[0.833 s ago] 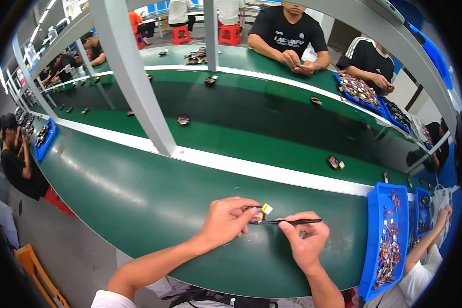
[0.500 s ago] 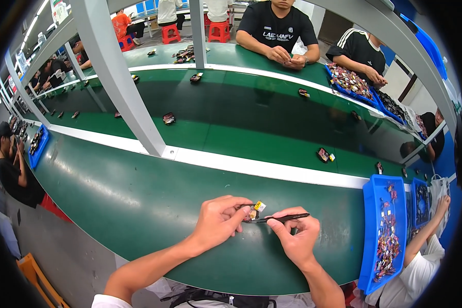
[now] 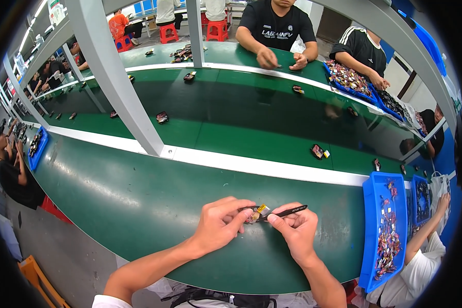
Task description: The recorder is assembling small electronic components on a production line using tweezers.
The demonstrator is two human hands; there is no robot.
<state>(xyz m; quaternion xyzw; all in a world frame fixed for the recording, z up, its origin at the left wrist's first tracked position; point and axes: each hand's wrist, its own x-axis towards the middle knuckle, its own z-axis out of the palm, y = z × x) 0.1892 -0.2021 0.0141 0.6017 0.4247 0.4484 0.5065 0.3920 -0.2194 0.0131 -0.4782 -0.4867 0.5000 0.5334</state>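
My left hand (image 3: 222, 223) is closed, pinching a small electronic assembly in a black housing (image 3: 251, 215) just above the green table. On the assembly's upper side sits a small silver piece with yellow tape (image 3: 263, 209), which looks like a battery pouch. Black tweezers (image 3: 293, 209) lie between the thumb and fingers of my right hand (image 3: 299, 231), close beside the assembly. Their tips are hidden among the assembly and my fingers, so whether they touch it I cannot tell.
A blue bin (image 3: 367, 231) of small wired parts stands right of my hands. Beyond a white rail (image 3: 231, 160), a green conveyor belt (image 3: 231, 134) carries scattered assemblies (image 3: 319, 151). A grey frame post (image 3: 115, 82) rises at left. Co-workers sit across the belt and to both sides.
My right hand has shifted slightly left, and the tweezers have turned and moved closer to the assembly. Parts on the belt have slid left. The co-worker opposite has parted their hands.
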